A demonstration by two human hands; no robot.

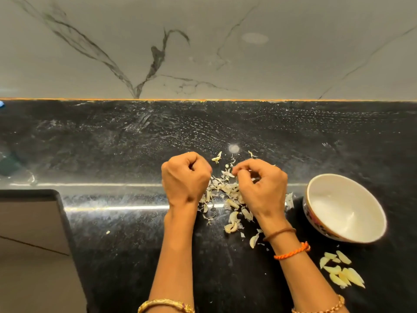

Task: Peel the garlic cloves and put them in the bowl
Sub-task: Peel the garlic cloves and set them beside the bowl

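My left hand (186, 177) is a tight fist over the black counter, and whatever it may hold is hidden. My right hand (262, 188) hovers over a heap of garlic skins and unpeeled cloves (226, 192). Its fingertips pinch a small pale piece of garlic (250, 170); I cannot tell whether that is clove or skin. A white bowl (361, 213) with a patterned outside sits to the right of that hand, its inside bare. Several peeled yellowish cloves (340, 271) lie on the counter in front of the bowl. Two loose cloves (231, 227) lie between my forearms.
The black stone counter (112, 143) runs back to a marble wall (203, 53). At the lower left the counter's corner ends, and a grey tiled surface (31, 233) shows beyond it. A small blue object (1, 104) peeks in at the far left edge.
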